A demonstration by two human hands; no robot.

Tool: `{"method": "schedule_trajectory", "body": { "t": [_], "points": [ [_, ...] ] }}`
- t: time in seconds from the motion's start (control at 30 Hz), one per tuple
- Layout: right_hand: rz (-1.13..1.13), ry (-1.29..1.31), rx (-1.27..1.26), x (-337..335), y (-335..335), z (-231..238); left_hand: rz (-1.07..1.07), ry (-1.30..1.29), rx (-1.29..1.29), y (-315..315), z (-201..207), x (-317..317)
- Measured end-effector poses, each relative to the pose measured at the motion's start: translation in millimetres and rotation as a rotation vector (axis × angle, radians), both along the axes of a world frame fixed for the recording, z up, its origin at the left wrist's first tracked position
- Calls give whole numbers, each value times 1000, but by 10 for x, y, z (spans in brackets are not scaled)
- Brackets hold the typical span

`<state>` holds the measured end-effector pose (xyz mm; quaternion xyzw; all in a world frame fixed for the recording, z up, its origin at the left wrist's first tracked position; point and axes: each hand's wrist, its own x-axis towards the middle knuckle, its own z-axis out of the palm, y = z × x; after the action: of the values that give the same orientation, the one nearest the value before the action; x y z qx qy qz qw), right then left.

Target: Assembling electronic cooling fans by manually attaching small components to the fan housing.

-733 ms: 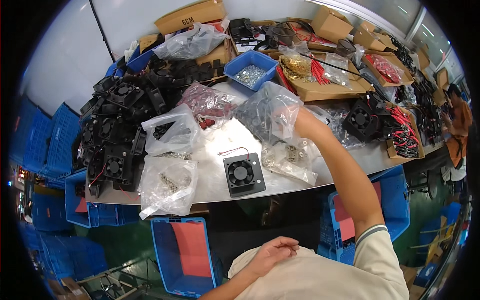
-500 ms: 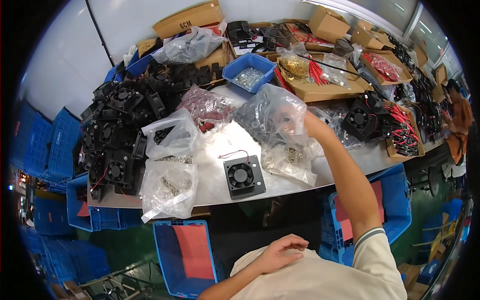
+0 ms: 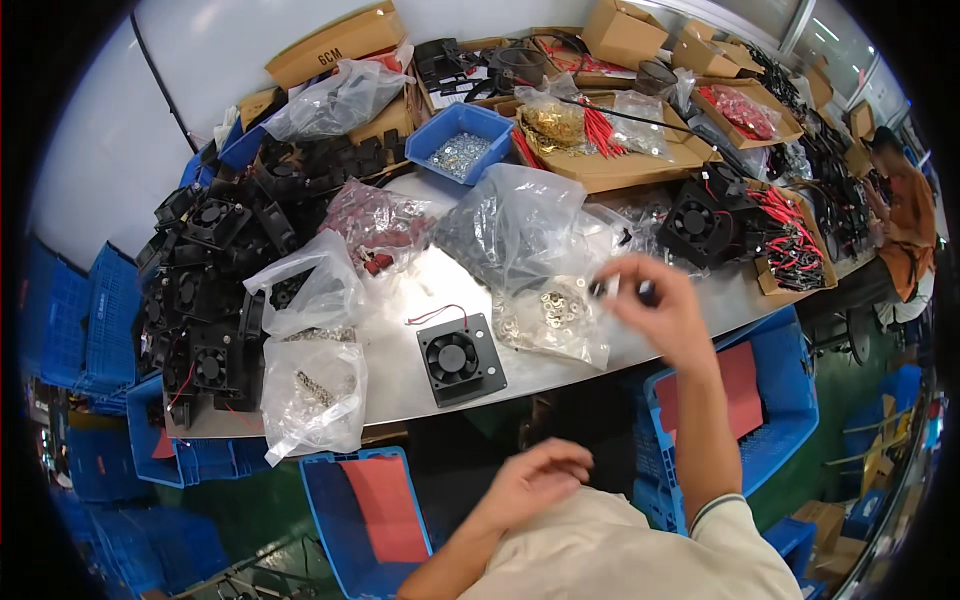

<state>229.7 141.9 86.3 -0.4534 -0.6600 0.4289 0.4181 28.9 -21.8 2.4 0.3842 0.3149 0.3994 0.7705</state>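
My right hand [image 3: 655, 310] is raised over the right front of the table, its fingers curled round small black parts [image 3: 648, 294], too blurred to name. Beside it lies a clear plastic bag of metal washers or nuts [image 3: 562, 310]. Another clear bag, holding dark parts [image 3: 510, 225], slumps behind that one. My left hand [image 3: 535, 482] hovers near my lap at the table's front, fingers loosely stretched and nothing in them. A black fan on a square plate [image 3: 455, 358] rests flat on the metal table [image 3: 400, 375], its thin red wires toward the back.
Many black fans [image 3: 210, 300] are heaped at the left, next to a bag of screws [image 3: 315, 390]. A blue bin of small metal parts [image 3: 460, 145] stands at the back. Blue crates [image 3: 365, 510] sit below the front edge. A person [image 3: 905, 205] is at the far right.
My right hand has come out of the bag of dark parts and back toward me, with small black parts in it. My left hand has risen slightly. The view has shifted a little.
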Motion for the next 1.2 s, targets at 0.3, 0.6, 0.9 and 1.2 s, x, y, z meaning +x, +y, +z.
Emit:
{"method": "schedule_trajectory", "body": {
  "t": [0.3, 0.6, 0.9, 1.2],
  "points": [
    [254, 37, -113, -329, -726, -350, 437, -277, -97, 406, 52, -64],
    [156, 372, -489, -510, -808, -461, 602, -348, -22, 360, 27, -72],
    [181, 456, -408, -398, -682, -455, 641, -270, -1, 408, 73, -86],
    [279, 633, -613, -622, -958, -594, 755, -488, 152, 600, 331, -326]
  ]
}}
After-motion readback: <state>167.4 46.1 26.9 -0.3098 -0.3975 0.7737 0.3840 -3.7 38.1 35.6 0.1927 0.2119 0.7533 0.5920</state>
